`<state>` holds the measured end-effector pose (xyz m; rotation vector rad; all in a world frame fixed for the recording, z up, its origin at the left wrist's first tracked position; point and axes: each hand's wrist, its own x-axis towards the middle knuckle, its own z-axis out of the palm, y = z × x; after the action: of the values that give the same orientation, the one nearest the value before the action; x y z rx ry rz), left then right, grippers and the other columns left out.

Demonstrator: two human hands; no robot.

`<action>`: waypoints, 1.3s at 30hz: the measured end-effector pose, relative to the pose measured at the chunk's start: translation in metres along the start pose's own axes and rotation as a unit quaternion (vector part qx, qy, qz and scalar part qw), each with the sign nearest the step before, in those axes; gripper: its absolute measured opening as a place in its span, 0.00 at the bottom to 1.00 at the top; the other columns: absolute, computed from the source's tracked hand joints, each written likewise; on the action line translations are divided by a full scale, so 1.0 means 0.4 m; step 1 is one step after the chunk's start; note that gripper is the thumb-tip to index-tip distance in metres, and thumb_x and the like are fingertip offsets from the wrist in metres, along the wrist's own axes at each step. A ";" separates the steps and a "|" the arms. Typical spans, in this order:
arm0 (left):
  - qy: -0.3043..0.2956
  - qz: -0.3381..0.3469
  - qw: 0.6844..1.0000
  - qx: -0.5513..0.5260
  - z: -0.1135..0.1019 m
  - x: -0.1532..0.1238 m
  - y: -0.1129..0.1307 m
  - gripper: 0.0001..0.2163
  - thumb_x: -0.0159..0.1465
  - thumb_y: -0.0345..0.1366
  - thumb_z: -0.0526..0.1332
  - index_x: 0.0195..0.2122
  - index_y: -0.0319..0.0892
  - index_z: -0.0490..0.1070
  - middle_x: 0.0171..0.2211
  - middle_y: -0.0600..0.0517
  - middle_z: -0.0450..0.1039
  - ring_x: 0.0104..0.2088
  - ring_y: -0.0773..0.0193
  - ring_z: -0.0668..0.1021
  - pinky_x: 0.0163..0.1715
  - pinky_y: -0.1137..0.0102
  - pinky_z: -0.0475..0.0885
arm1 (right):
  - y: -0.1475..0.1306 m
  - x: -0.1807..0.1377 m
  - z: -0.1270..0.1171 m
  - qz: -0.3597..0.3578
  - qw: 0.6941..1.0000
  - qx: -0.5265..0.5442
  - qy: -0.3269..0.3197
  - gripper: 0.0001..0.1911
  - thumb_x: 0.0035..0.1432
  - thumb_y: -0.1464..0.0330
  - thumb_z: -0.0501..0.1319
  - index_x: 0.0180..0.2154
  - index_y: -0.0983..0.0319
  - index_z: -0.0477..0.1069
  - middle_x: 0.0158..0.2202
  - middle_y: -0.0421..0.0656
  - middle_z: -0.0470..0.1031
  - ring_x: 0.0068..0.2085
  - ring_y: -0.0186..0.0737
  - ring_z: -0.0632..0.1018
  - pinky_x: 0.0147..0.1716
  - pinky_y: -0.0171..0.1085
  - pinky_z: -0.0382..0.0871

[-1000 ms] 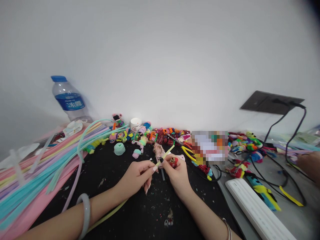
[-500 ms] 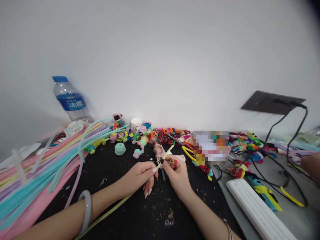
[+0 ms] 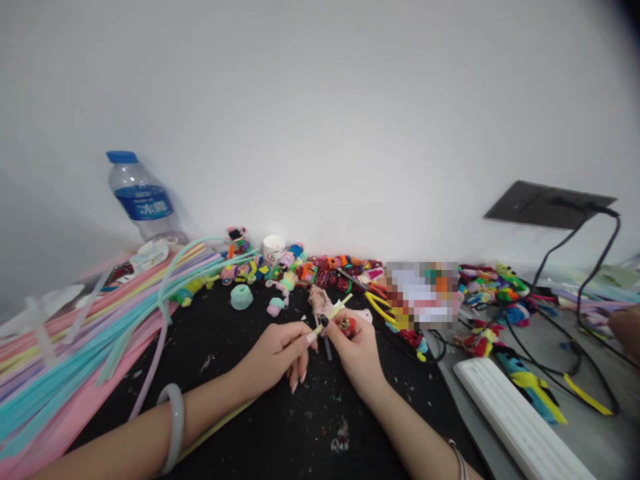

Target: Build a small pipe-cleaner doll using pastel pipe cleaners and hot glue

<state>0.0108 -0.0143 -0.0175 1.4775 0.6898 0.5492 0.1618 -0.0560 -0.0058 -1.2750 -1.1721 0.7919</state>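
A pale yellow pipe cleaner (image 3: 343, 303) is pinched between the fingertips of both my hands, over the black mat. My left hand (image 3: 280, 350) grips it with thumb and forefinger while its lower fingers hang loosely curled. Close beside it, my right hand (image 3: 357, 350) pinches the strip nearer its free end, which points up and right. The strip's long tail passes under my left forearm. Just behind the fingers lies a pale pink glue gun (image 3: 323, 303) with a grimy nozzle, partly hidden by my hands. A mint-green coiled piece (image 3: 242, 298) sits to the left.
Bundles of pastel pipe cleaners (image 3: 100, 340) cover the left side. Several colourful fuzzy figures (image 3: 327, 273) line the wall, near a white cup (image 3: 274, 249) and a water bottle (image 3: 143, 200). At right lie a white power strip (image 3: 515, 417), black cables (image 3: 543, 360) and another person's hand (image 3: 625, 330).
The free end of the yellow pipe cleaner has shifted slightly right and leans lower. Less of its tail shows beside my left forearm. Both hands keep their pinch.
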 end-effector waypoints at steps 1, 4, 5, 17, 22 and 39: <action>0.012 0.001 1.000 0.003 -0.001 0.000 -0.001 0.11 0.63 0.41 0.52 0.30 0.39 0.67 0.13 0.58 0.67 0.10 0.72 0.68 0.11 0.79 0.62 | 0.004 0.001 -0.002 0.010 1.000 0.019 -0.003 0.11 0.51 0.62 0.60 0.23 0.62 0.65 0.18 0.34 0.57 0.20 0.30 0.57 0.19 0.31 0.50; 0.050 0.020 0.998 0.043 -0.003 -0.005 0.003 0.11 0.63 0.41 0.52 0.29 0.39 0.68 0.12 0.59 0.64 0.09 0.73 0.65 0.10 0.79 0.61 | 0.019 0.006 -0.010 0.043 0.996 0.076 -0.015 0.17 0.55 0.54 0.53 0.25 0.61 0.64 0.17 0.33 0.53 0.18 0.30 0.53 0.17 0.31 0.46; 0.063 0.032 0.995 0.067 -0.004 -0.008 0.006 0.12 0.63 0.40 0.52 0.29 0.39 0.68 0.12 0.59 0.63 0.09 0.73 0.65 0.10 0.79 0.60 | 0.024 0.007 -0.011 0.052 0.995 0.085 -0.017 0.20 0.56 0.52 0.49 0.24 0.60 0.62 0.16 0.33 0.52 0.17 0.30 0.52 0.16 0.31 0.44; 0.124 0.193 0.940 0.251 -0.001 -0.026 0.009 0.10 0.60 0.35 0.56 0.31 0.42 0.77 0.20 0.53 0.73 0.21 0.66 0.71 0.25 0.75 0.63 | 0.034 0.012 -0.001 0.120 0.993 0.020 0.006 0.23 0.60 0.60 0.43 0.14 0.58 0.53 0.11 0.34 0.51 0.14 0.31 0.52 0.14 0.34 0.46; 0.128 0.180 0.951 0.217 -0.005 -0.026 -0.006 0.09 0.59 0.38 0.57 0.31 0.44 0.77 0.21 0.51 0.74 0.24 0.62 0.73 0.26 0.73 0.65 | 0.031 0.019 -0.001 0.115 0.993 -0.003 0.013 0.23 0.60 0.61 0.44 0.14 0.57 0.53 0.11 0.35 0.50 0.14 0.32 0.53 0.14 0.34 0.47; 0.127 0.210 0.920 0.306 -0.003 -0.026 -0.001 0.10 0.60 0.34 0.55 0.28 0.44 0.76 0.22 0.50 0.74 0.23 0.63 0.74 0.25 0.73 0.65 | 0.036 0.024 -0.004 0.104 0.994 -0.015 0.012 0.23 0.58 0.59 0.48 0.14 0.57 0.53 0.10 0.36 0.52 0.14 0.33 0.54 0.14 0.34 0.48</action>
<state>0.0028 -0.0209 -0.0169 2.1945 0.7908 0.9208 0.1680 -0.0449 -0.0178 -1.4441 -1.0460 0.9119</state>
